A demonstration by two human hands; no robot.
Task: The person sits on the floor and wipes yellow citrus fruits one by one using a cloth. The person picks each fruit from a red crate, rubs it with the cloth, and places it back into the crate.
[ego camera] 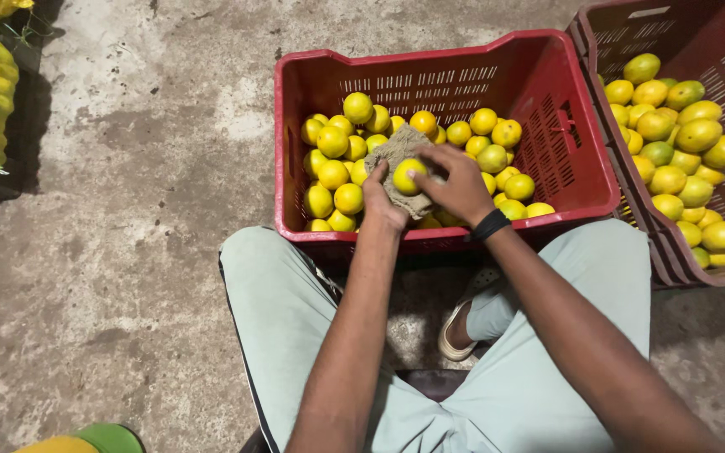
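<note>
Both hands (430, 189) and cloth-wrapped fruit (407, 176) inside red crate's rim (446, 50).

Both forearms enter from the bottom of the frame and converge toward the centre. The left arm rises almost straight up from the lower middle, bare to the elbow, its wrist slightly bent. The left hand (379, 199) sits just left of centre, fingers curled closed with the thumb side turned inward. The right arm comes in diagonally from the lower right corner, also bare, with a dark band around the wrist. The right hand (455, 180) lies palm down at the frame's centre, knuckles up, fingers bent and pressed closed, its fingertips meeting those of the left hand.
</note>
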